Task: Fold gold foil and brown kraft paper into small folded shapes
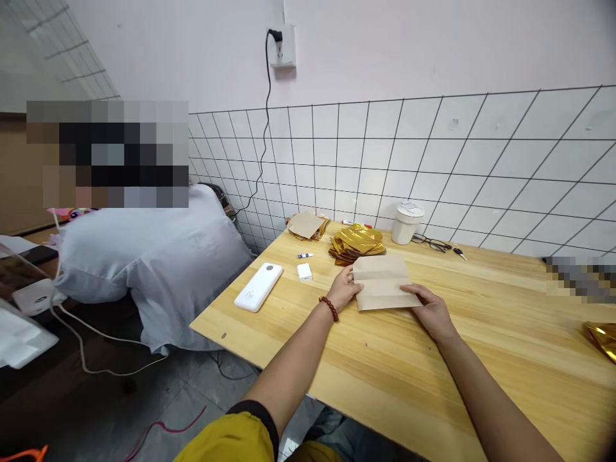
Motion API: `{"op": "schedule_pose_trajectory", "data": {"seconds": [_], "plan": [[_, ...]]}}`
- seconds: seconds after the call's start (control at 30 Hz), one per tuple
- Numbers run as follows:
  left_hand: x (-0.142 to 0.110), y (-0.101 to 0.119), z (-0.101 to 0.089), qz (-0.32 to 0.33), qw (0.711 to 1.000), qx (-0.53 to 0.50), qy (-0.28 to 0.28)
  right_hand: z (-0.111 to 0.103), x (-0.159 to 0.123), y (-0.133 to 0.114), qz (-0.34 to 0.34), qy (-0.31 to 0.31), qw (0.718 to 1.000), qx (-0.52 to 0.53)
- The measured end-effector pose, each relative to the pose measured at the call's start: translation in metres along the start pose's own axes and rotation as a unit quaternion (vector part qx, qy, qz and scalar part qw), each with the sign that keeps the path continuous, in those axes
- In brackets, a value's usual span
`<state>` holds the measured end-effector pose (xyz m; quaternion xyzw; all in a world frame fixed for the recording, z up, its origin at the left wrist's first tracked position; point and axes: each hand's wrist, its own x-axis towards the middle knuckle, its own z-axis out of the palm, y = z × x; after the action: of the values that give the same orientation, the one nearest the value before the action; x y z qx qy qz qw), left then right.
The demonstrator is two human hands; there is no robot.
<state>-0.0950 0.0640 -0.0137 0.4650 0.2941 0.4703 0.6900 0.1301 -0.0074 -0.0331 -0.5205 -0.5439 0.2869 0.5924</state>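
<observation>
A creased sheet of brown paper [382, 285] is held up just over the wooden table, fold lines running across it. My left hand [345, 289] pinches its left edge, thumb on top; a dark red bead bracelet circles that wrist. On the opposite edge, my right hand [430, 311] grips the paper with the thumb on its face and the other fingers partly hidden. Right behind the sheet lies a pile of shiny gold foil sheets [357, 240]. Farther left sits a smaller stack topped with brown paper [306, 224].
On the wooden table [375, 385] lie a white power bank [258, 287], a white charger [305, 272], a small blue-and-white tube [305, 256], a lidded white cup [407, 223] and glasses [433, 244]. Gold foil [604, 337] shows at the right edge. Another person in a grey shirt [158, 256] leans at left.
</observation>
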Motion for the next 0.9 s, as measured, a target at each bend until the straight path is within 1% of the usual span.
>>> {"op": "schedule_pose_trajectory", "data": {"seconds": [0.07,0.2,0.3,0.4,0.47,0.63,0.8,0.9], "plan": [[-0.0006,0.0002,-0.0002,0.002,1.000,0.015,-0.012,-0.0018,0.0014,-0.0006,0.013,0.008,1.000,0.007],[-0.0012,0.0001,-0.0014,-0.028,0.998,0.058,-0.010,-0.0050,0.0021,-0.0001,0.091,0.034,0.991,0.092],[-0.0022,0.0018,-0.0009,-0.038,0.997,0.064,-0.017,-0.0060,0.0013,0.0004,0.125,0.011,0.983,0.135],[-0.0026,0.0041,0.0017,-0.030,0.998,0.054,-0.011,-0.0056,0.0006,0.0002,0.136,-0.015,0.982,0.127],[-0.0022,0.0047,0.0035,-0.024,0.999,0.047,0.000,-0.0052,0.0005,-0.0008,0.142,-0.019,0.982,0.122],[-0.0009,0.0034,0.0039,-0.015,0.999,0.045,0.021,-0.0051,0.0013,-0.0046,0.121,-0.008,0.989,0.089],[-0.0024,0.0047,0.0030,-0.036,0.996,0.076,0.036,-0.0059,0.0022,-0.0055,0.128,-0.006,0.989,0.078],[-0.0028,0.0065,0.0043,-0.042,0.994,0.079,0.059,-0.0068,0.0025,-0.0049,0.117,0.008,0.991,0.065]]}}
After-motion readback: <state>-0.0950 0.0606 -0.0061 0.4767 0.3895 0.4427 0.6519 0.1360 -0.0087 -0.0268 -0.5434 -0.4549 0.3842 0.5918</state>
